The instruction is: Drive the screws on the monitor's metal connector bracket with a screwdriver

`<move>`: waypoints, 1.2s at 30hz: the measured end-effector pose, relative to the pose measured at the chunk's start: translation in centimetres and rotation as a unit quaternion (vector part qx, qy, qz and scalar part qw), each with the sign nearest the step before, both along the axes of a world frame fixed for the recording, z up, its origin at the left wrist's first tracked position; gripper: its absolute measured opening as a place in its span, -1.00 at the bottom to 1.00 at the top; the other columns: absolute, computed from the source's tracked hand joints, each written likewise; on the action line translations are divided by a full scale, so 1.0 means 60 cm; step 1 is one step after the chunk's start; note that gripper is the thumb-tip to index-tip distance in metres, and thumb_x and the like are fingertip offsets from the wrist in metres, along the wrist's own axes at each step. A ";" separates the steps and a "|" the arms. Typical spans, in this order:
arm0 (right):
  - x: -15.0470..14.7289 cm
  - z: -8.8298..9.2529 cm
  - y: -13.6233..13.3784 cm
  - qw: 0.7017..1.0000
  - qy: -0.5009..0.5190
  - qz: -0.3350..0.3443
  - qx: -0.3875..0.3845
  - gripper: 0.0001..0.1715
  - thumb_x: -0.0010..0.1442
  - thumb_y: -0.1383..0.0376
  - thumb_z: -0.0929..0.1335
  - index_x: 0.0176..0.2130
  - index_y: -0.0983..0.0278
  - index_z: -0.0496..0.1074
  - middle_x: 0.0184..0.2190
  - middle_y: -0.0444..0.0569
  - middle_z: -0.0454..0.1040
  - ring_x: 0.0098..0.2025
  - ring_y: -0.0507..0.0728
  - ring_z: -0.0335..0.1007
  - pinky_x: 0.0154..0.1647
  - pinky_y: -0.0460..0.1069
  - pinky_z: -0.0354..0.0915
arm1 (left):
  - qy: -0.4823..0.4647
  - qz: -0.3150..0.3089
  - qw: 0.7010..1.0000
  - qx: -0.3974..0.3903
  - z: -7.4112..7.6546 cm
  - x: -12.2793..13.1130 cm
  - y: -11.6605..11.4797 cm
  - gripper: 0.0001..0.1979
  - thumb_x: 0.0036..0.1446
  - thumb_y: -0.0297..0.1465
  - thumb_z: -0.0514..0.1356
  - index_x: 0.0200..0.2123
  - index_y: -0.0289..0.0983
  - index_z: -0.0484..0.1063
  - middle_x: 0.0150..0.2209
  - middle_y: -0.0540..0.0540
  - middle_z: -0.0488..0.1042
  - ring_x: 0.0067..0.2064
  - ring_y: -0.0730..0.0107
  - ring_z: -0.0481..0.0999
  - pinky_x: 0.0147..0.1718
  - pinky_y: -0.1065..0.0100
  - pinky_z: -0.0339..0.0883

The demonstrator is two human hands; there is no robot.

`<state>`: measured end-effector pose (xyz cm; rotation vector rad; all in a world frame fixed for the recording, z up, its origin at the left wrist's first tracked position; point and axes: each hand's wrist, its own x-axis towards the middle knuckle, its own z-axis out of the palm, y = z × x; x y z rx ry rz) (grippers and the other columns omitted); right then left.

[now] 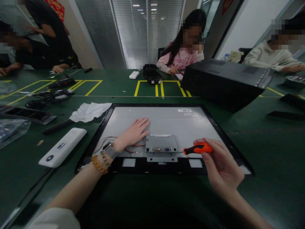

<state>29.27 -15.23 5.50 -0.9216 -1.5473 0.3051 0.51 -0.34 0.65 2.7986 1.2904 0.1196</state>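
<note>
An opened monitor panel (166,124) lies back side up before me, its silver sheet framed in black. On its near half sits a metal bracket box (162,143) with video ports along its front. My left hand (134,132) rests flat on the sheet, fingers spread, beside the box. Thin wires (135,145) run under and near that wrist. My right hand (220,162) grips an orange and black screwdriver (197,148) by its handle. Its shaft points left to the lower right part of the bracket box; whether the tip sits in a screw I cannot make out.
A white power bank (63,148) with a cable and a crumpled white tissue (89,112) lie to the left. Black cables (47,97) are farther left. A large black casing (224,82) stands at the back right. Several people sit or stand around the table (269,152).
</note>
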 end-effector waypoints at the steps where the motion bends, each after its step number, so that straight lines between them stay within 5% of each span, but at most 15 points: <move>1: -0.001 -0.002 -0.001 1.000 0.006 0.003 -0.001 -0.36 0.21 0.58 0.29 0.19 0.13 0.34 -0.03 -0.01 0.46 -0.03 0.15 0.47 -0.08 0.09 0.46 | -0.001 0.001 1.000 -0.001 0.000 0.000 0.000 -0.43 0.43 -0.11 -0.19 0.36 -0.27 0.01 0.41 -0.18 -0.09 0.41 0.14 -0.11 0.32 0.05 -0.22; 10: 0.003 -0.005 -0.006 0.999 0.014 0.041 -0.031 -0.40 0.27 0.55 0.21 0.23 0.20 0.30 0.11 0.03 0.43 0.07 0.22 0.45 0.05 0.18 0.41 | -0.006 0.002 1.000 0.001 -0.002 -0.001 0.000 -0.43 0.43 -0.11 -0.18 0.36 -0.26 0.00 0.41 -0.17 -0.08 0.40 0.13 -0.09 0.32 0.04 -0.20; 19: 0.007 -0.005 0.007 0.999 -0.025 -0.022 0.013 -0.37 0.16 0.56 0.35 0.13 0.07 0.41 -0.09 -0.04 0.43 -0.08 0.12 0.43 -0.13 0.07 0.38 | 0.010 0.000 1.000 -0.002 0.004 0.001 0.000 -0.44 0.43 -0.13 -0.18 0.36 -0.29 0.00 0.41 -0.20 -0.10 0.40 0.11 -0.09 0.31 0.02 -0.18; 25: 0.005 -0.005 0.004 0.999 -0.023 0.032 -0.006 -0.34 0.22 0.56 0.27 0.23 0.15 0.29 0.03 0.08 0.41 0.00 0.22 0.45 -0.04 0.18 0.38 | 0.006 0.001 1.000 0.002 0.002 0.001 0.000 -0.43 0.43 -0.12 -0.17 0.36 -0.29 0.00 0.41 -0.19 -0.09 0.40 0.12 -0.10 0.31 0.03 -0.18; 36: -0.002 -0.008 0.005 0.999 0.015 -0.034 -0.020 -0.35 0.19 0.52 0.34 0.19 0.05 0.35 -0.01 -0.02 0.41 -0.01 0.15 0.45 0.00 0.10 0.42 | 0.004 -0.005 1.000 0.015 -0.006 -0.001 0.003 -0.43 0.43 -0.11 -0.19 0.36 -0.29 0.00 0.40 -0.20 -0.06 0.40 0.11 -0.08 0.30 0.03 -0.17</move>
